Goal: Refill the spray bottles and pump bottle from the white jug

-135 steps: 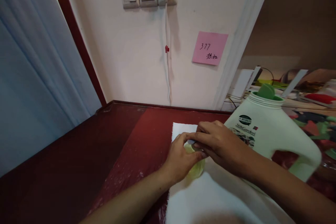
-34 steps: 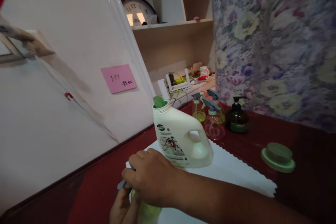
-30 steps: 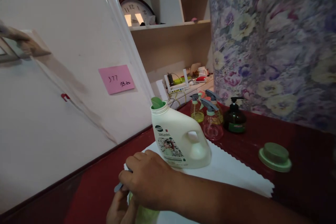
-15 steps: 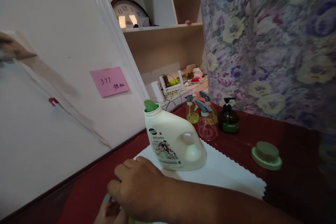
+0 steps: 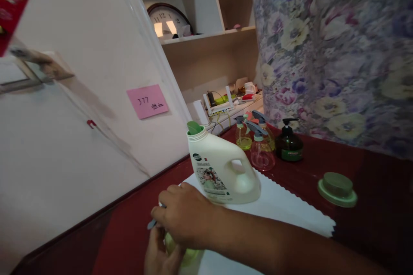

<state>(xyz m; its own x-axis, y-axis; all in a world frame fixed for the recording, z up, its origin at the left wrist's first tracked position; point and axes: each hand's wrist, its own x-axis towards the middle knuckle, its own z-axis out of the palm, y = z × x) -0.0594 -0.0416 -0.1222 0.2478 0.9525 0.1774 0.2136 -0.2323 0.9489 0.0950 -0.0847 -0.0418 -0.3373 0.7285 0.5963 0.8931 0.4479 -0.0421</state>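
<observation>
At the lower middle, my right hand [image 5: 189,215] is closed over the grey spray head of a small spray bottle [image 5: 190,258] holding yellow-green liquid. Below it, my left hand [image 5: 163,253] wraps around the bottle just under the head. The fingers hide most of the head and neck; a grey tip pokes out at the left. Right behind my hands stands a pale detergent jug [image 5: 222,172], upright, with a green spout at its open mouth. A green cap [image 5: 337,189] rests at the right. White paper [image 5: 284,210] with a zigzag edge lies beneath the jug.
Clear spray bottles [image 5: 262,154] with grey heads and a dark pump bottle [image 5: 289,142] stand behind the jug on the dark red table [image 5: 371,223]. A white router [image 5: 219,105] sits on the shelf. A floral curtain [image 5: 322,51] hangs at the right.
The view has turned slightly left. My hands have risen a little and shifted right with the spray bottle, and more of its yellow-green body shows. The jug and cap stay in place.
</observation>
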